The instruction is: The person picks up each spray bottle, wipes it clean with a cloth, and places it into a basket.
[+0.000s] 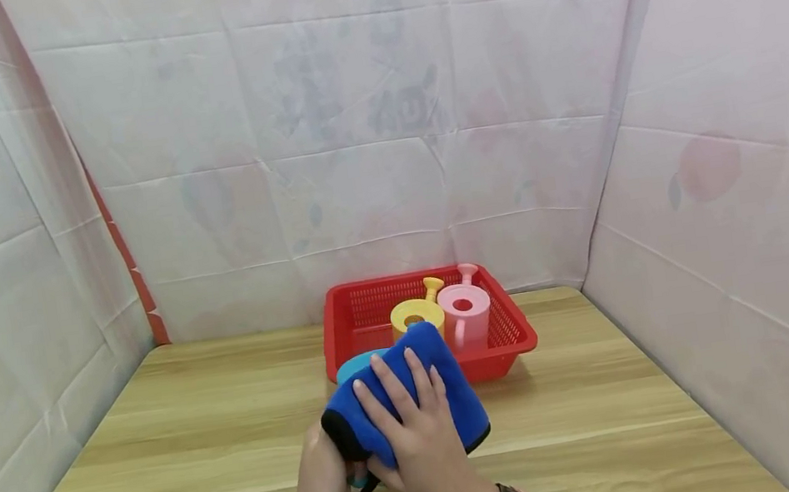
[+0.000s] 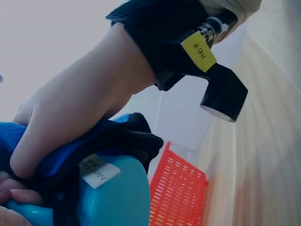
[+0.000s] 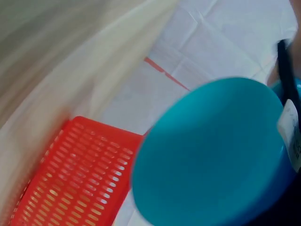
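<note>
Woodgrain tabletop supports a red perforated plastic basket of pink and yellow watering cans, partly blocked by blue black-edged cloth; right hand, fingers spread, rests there; left hand grips the turquoise plastic vessel beneath.

Bright head view, 2 dimmer wrist views
</note>
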The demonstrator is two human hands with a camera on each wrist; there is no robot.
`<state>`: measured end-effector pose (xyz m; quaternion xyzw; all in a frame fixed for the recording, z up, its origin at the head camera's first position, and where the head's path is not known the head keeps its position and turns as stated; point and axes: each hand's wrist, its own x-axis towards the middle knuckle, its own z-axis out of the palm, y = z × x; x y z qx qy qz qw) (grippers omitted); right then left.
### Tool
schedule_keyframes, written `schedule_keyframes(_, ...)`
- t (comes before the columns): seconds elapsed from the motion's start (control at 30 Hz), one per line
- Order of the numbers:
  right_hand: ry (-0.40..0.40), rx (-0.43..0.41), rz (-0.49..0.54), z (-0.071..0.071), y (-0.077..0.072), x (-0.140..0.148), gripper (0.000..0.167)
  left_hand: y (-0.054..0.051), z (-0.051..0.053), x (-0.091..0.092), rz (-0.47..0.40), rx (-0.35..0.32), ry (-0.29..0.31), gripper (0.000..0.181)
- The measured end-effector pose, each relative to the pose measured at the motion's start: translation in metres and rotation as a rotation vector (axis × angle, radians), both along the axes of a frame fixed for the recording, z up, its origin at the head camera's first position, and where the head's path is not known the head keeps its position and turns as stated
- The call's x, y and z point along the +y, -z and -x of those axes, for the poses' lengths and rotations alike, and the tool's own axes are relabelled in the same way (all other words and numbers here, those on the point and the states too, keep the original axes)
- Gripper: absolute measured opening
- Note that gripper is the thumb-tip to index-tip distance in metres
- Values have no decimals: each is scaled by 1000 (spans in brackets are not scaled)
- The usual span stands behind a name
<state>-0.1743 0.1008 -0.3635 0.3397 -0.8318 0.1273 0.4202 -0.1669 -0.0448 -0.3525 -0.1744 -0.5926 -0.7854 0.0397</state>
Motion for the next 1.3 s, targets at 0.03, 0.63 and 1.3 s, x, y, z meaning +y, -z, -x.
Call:
schedule_keyframes(0.03, -1, 2, -2, 0, 0, 0, 87, 1, 0, 0, -3, -6, 8, 48)
schedule_keyframes(0.63, -219, 65, -59, -3, 37, 17, 62, -16, 6, -24, -153, -70, -44, 45)
schedule_keyframes(1.3, -153, -32, 139, 7, 29, 16, 66, -8, -8, -6, 4, -30, -62, 49)
